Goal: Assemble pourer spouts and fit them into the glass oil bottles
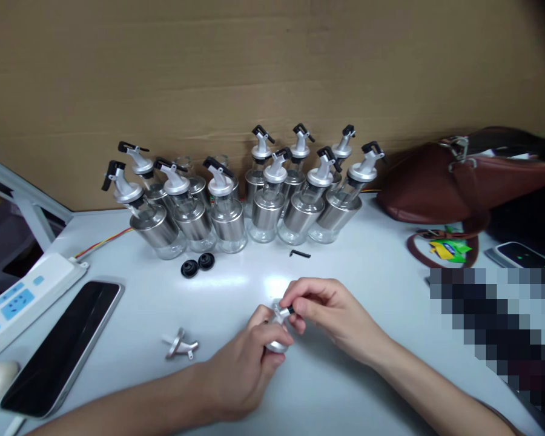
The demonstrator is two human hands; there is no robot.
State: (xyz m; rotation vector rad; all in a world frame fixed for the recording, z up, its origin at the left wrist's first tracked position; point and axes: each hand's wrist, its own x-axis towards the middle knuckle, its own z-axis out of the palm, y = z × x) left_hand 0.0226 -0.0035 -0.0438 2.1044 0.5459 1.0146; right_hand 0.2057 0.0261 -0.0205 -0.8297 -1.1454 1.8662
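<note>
My left hand (pixel 243 366) is closed around a silver pour spout (pixel 278 347), near the front middle of the table. At the spout's tip, my right hand (pixel 331 309) pinches a small black piece (pixel 290 309), mostly covered by the fingers. Behind the hands lies a loose black lever (pixel 301 254). Another silver pour spout (pixel 181 346) without a lever rests on its side to the left. Two black round stoppers (pixel 189 268) sit side by side farther back.
Several glass and steel oil bottles (pixel 227 224) stand along the cardboard wall (pixel 272 66), most topped with spouts. At left are a phone (pixel 63 348) and a power strip (pixel 25 309). A brown handbag (pixel 436 188) and a green-yellow wrapper (pixel 449 250) lie at right.
</note>
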